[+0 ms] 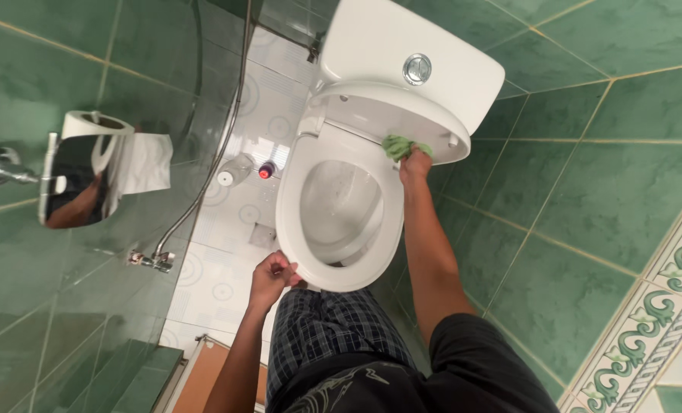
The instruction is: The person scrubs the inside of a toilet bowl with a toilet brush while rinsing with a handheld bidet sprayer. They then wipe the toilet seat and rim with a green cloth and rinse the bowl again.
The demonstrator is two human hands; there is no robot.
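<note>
A white toilet [339, 252] stands below me with its lid [402, 115] raised against the cistern [371, 38]. My right hand [415, 162] grips a green cloth [399, 145] pressed where the seat meets the underside of the lid, at the right hinge side. My left hand [271, 277] rests on the front left rim of the seat, fingers curled over its edge. The bowl [341, 203] is open and wet inside.
Green tiled walls close in on both sides. A toilet roll [127, 149] hangs on a chrome holder at left, a hose and valve [156, 260] below it. Two bottles [243, 170] stand on the white floor beside the toilet. My checked shorts fill the bottom.
</note>
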